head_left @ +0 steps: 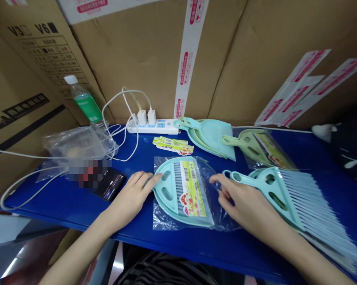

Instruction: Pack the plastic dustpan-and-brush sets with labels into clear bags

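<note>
A light-blue dustpan-and-brush set [168,190] lies flat on the blue table in a clear plastic bag [166,225]. Over the brush is a yellow-green and white label card [193,188]. My left hand [138,188] is closed around the handle end of the set, which it mostly hides. At the bag's right end, my right hand [236,196] has its fingers curled on the loose plastic. Right beside that hand rest stacked blue dustpans with brushes [273,188], their bristles [315,206] pointing right.
Behind lie stacked dustpans [216,136], loose label cards [174,145] and a bagged green set [252,146]. A power strip [166,127] with white cables, a bottle [87,105], crumpled plastic [74,144] and a phone [109,185] are at left. Cardboard [148,55] walls the back.
</note>
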### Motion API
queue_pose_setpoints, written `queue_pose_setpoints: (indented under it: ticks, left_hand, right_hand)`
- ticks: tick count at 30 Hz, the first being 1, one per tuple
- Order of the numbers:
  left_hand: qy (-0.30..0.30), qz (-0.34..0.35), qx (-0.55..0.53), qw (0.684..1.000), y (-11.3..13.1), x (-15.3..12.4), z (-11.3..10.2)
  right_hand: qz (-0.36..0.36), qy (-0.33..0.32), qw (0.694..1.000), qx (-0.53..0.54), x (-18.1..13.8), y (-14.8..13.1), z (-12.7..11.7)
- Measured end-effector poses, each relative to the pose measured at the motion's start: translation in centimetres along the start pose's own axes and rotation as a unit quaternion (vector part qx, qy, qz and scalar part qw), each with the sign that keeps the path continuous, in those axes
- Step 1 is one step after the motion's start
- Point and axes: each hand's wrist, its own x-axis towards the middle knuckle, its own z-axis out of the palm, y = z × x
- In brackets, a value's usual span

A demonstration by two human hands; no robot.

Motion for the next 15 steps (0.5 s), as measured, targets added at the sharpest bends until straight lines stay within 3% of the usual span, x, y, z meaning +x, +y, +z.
queue_pose_setpoints:
  ticks: [6,11,15]
  left_hand:
    - [0.007,0.007,0.010,1.000,0.1,0.0,0.0]
    - [0.021,0.016,0.033,0.999,0.3,0.0,-0.1]
    - [0.019,0.014,0.033,0.999,0.3,0.0,-0.1]
  right_hand:
    - [-0.028,0.049,0.996,-0.070,-0.3,0.0,0.1]
    - [0.020,-0.013,0.999,0.043,0.4,-1.0,0.1]
    - [0.042,0.000,0.996,0.075,0.6,-1.5,0.4]
